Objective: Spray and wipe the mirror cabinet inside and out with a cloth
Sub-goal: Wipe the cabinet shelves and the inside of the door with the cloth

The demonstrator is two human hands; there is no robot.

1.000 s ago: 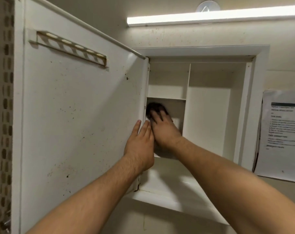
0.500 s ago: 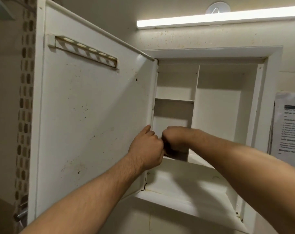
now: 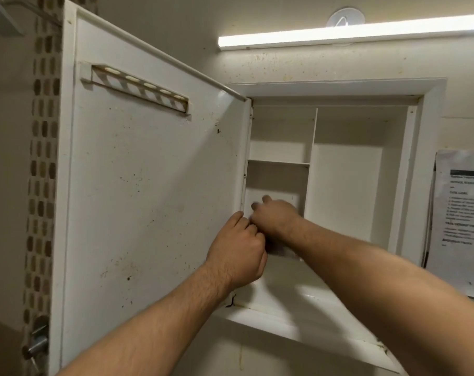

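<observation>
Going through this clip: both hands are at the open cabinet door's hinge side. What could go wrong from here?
1. The left hand grips the door at its hinge-side edge; if the door swings, fingers might get pinched against the cabinet frame.
2. Dark specks dot the door's inner face while the right hand reaches inside the lower left compartment; that face may get missed.
</observation>
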